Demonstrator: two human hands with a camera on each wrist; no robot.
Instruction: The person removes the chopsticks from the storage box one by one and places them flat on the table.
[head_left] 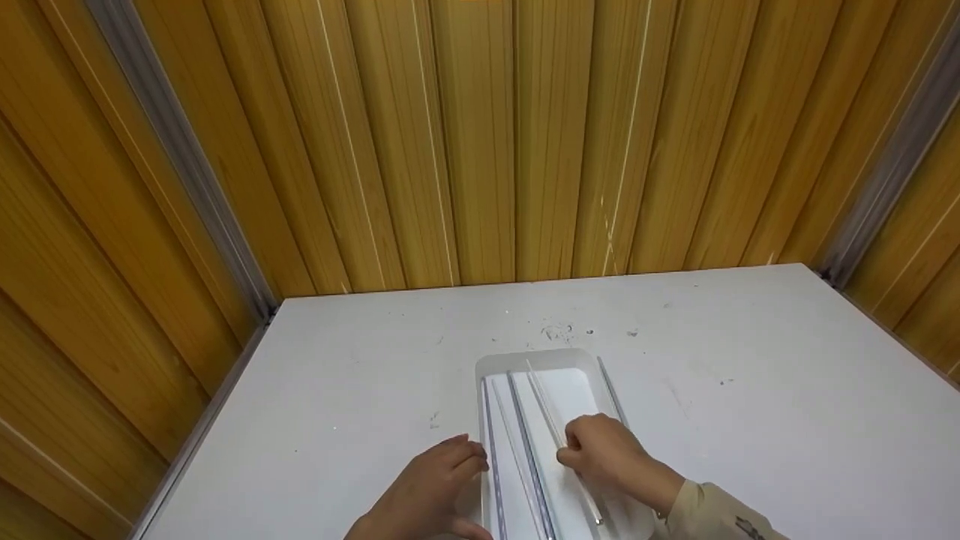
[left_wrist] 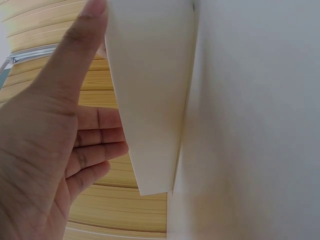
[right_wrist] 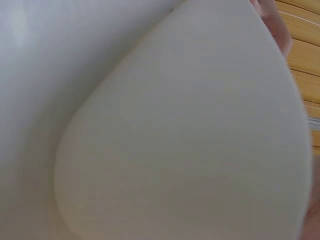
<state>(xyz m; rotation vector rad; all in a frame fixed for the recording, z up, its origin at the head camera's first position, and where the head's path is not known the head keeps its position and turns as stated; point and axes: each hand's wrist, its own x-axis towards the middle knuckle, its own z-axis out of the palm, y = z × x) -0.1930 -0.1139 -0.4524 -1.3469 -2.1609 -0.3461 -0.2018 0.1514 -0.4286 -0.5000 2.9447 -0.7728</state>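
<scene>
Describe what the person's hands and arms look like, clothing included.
The left hand is ungloved, with no sleeve in view. The right hand is ungloved too; its arm wears a pale beige fabric sleeve with a small dark marking.

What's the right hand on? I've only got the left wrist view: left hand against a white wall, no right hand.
Observer: Head view shows the right hand gripping a slim pale rod, which runs out past both sides of the fist.

Operator: Copy. What is my white wall part of?

Observer: A long white tray on the table; the left hand is at its left side, as the head view shows.

Operator: Any rods besides the gripped one?

Observer: Yes, a dark rod lies lengthwise in the tray, left of the pale one.
</scene>
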